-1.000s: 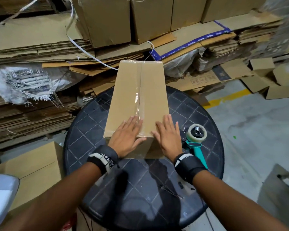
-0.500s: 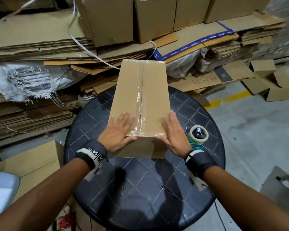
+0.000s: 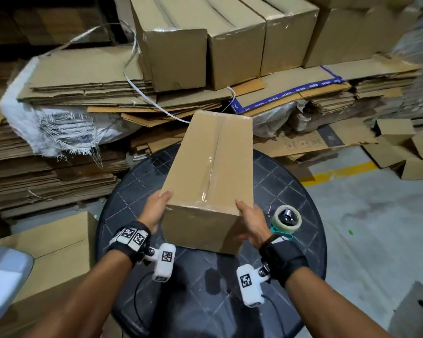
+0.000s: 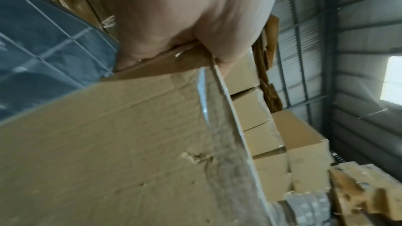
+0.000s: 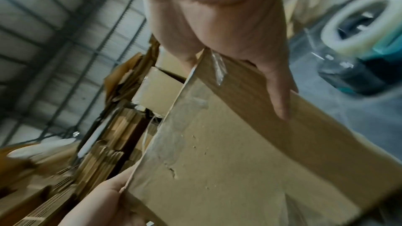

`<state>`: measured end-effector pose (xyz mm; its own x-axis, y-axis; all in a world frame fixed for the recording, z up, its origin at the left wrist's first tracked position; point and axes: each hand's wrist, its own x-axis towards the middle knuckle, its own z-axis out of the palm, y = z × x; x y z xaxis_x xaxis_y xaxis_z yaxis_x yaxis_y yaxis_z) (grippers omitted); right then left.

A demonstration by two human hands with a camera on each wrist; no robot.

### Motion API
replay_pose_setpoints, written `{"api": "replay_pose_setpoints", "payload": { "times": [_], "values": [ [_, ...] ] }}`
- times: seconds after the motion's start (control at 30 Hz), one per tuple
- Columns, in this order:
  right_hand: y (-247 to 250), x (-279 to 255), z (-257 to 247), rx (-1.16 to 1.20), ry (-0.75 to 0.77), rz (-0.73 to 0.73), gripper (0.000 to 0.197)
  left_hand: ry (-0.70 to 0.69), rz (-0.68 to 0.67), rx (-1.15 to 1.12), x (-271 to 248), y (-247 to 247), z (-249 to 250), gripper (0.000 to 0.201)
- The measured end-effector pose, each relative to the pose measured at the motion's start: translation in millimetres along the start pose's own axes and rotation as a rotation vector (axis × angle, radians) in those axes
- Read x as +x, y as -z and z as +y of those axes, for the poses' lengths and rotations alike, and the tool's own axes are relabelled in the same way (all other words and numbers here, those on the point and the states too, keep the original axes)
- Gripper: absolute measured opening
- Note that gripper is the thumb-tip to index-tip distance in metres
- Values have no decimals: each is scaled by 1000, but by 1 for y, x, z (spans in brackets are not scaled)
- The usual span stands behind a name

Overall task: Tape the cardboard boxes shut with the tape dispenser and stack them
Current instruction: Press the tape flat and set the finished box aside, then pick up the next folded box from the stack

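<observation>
Box (image 3: 206, 167) held at its near end, long axis running away from the person toward the row of stacked boxes (image 3: 230, 37).

Left hand (image 3: 156, 209) and right hand (image 3: 250, 219) each form a grip clasping a near corner of the taped box, thumbs on top, fingers on the sides; it seems tilted over the desk (image 3: 288, 191), near end apparently lifted. Tape dispenser (image 3: 285, 219) lies just right of the box, nearest the right hand. Both hands sit level, so stacking it likely means a straight push forward.
</observation>
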<state>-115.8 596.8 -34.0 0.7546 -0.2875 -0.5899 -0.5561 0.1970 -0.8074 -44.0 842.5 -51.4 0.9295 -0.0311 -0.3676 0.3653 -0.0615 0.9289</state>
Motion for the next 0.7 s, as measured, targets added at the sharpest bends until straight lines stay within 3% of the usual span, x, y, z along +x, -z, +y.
{"api": "replay_pose_setpoints", "payload": {
  "times": [0.2,0.4,0.57,0.7],
  "values": [
    [68,-28,-72,-127,136,-2,38,4,22,-4,-43,-52,79,30],
    [175,-70,-131,-230,338,-36,42,-70,24,-82,-123,-141,143,30],
    [256,-109,-207,-279,567,-62,37,-221,16,-151,-186,-214,213,24],
    [295,-130,-279,-260,722,-103,40,-358,64,-187,-203,-255,276,26]
  ]
}}
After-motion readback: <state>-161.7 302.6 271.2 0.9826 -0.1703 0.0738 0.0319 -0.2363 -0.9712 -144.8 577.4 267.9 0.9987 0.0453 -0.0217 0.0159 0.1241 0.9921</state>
